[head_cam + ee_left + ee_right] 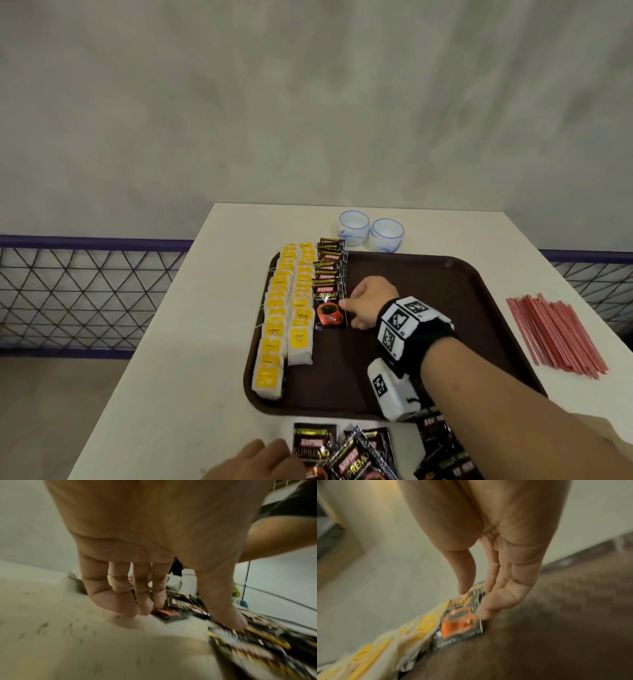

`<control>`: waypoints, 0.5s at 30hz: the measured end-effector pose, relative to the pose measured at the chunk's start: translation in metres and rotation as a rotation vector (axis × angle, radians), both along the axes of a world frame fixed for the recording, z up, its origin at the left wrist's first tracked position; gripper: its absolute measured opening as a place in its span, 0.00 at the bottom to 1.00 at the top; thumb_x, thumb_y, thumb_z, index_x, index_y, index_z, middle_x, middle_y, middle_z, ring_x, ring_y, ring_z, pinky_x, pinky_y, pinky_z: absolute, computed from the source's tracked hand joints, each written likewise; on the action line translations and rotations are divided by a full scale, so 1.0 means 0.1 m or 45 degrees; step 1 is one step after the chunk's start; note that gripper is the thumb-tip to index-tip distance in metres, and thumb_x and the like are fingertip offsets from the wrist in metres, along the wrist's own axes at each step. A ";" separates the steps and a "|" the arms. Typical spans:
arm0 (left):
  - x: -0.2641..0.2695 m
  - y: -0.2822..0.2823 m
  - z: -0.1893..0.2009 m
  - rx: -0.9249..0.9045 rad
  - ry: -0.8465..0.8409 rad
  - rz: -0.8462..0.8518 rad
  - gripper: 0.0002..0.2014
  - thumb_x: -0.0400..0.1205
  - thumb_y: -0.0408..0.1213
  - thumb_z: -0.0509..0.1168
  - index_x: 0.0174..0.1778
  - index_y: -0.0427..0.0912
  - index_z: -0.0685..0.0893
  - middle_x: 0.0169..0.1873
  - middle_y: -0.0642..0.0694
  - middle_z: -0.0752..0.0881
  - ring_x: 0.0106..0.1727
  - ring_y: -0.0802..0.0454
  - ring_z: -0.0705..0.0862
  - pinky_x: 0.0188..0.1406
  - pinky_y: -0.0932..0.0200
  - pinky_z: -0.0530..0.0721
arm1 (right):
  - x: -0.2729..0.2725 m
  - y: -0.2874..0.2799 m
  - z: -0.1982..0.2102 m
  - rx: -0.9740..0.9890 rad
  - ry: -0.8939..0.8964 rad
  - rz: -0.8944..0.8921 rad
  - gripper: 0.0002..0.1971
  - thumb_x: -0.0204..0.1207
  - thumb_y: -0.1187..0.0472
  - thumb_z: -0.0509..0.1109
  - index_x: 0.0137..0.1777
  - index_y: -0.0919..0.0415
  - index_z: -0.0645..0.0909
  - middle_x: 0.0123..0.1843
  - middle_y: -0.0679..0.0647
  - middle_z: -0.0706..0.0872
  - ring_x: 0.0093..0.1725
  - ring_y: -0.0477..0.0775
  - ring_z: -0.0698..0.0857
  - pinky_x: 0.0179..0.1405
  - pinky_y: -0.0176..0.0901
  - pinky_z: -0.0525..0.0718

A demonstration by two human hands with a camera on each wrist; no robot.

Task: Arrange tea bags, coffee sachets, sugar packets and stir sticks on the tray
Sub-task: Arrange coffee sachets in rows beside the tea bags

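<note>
Tray: the brown tray [428, 284] sits in the middle of the frame on the white counter [191, 342].
Tea bags: two yellow rows [287, 315] at the tray's left side.
Coffee row: black sachets [329, 294] just right of the tea.
Right hand [368, 301]: fingers straight, tips touching the nearest sachet.
Left hand [253, 460]: at the bottom of the frame, fingers straight, resting on the loose sachet pile [356, 455].
Stir sticks: red bunch [558, 335] on the counter, right of the tray.

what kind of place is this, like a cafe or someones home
Hard to say: probably a hospitality or training setup, not a home kitchen. A white table stands by a bare grey wall, holding a brown serving tray, bulk red stir sticks and two small cups.
</note>
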State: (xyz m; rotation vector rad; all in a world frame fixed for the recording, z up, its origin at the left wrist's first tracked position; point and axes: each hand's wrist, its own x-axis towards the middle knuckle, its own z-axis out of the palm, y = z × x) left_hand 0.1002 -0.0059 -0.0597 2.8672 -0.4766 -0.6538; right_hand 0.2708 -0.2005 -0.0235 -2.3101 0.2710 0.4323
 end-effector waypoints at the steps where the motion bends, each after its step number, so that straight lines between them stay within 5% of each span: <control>1: -0.08 -0.07 -0.06 0.066 0.001 -0.044 0.21 0.75 0.70 0.39 0.45 0.64 0.70 0.39 0.64 0.75 0.30 0.73 0.81 0.25 0.81 0.75 | -0.06 -0.03 0.07 -0.056 -0.042 0.066 0.12 0.73 0.56 0.76 0.35 0.57 0.75 0.44 0.60 0.89 0.45 0.61 0.91 0.47 0.51 0.90; 3: -0.20 -0.22 -0.07 -0.021 0.057 -0.076 0.31 0.71 0.68 0.35 0.56 0.55 0.72 0.49 0.56 0.75 0.50 0.58 0.84 0.47 0.65 0.84 | -0.22 -0.12 0.24 -0.168 -0.145 0.202 0.12 0.71 0.53 0.76 0.36 0.52 0.75 0.44 0.54 0.87 0.48 0.58 0.89 0.51 0.51 0.87; 5: -0.26 -0.24 -0.08 0.026 0.042 -0.182 0.25 0.78 0.57 0.46 0.65 0.47 0.69 0.54 0.51 0.76 0.61 0.48 0.80 0.62 0.53 0.79 | -0.51 -0.21 0.40 -0.272 -0.175 0.375 0.11 0.69 0.49 0.77 0.39 0.50 0.77 0.41 0.48 0.83 0.47 0.54 0.86 0.52 0.48 0.85; 7: -0.24 -0.26 0.02 -0.028 0.194 -0.040 0.18 0.78 0.46 0.60 0.63 0.47 0.70 0.52 0.50 0.79 0.55 0.45 0.81 0.56 0.52 0.79 | -0.89 -0.29 0.51 -0.374 -0.102 0.582 0.13 0.67 0.44 0.77 0.42 0.50 0.79 0.42 0.46 0.83 0.46 0.51 0.85 0.52 0.45 0.84; 10: -0.32 -0.29 0.08 -0.099 0.311 0.115 0.16 0.75 0.42 0.67 0.57 0.49 0.73 0.47 0.49 0.82 0.50 0.47 0.82 0.45 0.56 0.77 | -1.43 -0.37 0.50 -0.590 0.100 0.858 0.25 0.65 0.34 0.73 0.51 0.53 0.81 0.49 0.50 0.86 0.49 0.52 0.85 0.53 0.47 0.84; 15: -0.41 -0.32 0.16 -0.135 0.151 0.134 0.12 0.76 0.42 0.70 0.52 0.52 0.75 0.49 0.54 0.82 0.48 0.54 0.81 0.41 0.61 0.74 | -1.82 -0.23 0.31 -0.713 0.197 0.890 0.27 0.66 0.34 0.72 0.50 0.58 0.80 0.49 0.52 0.87 0.47 0.55 0.83 0.46 0.44 0.81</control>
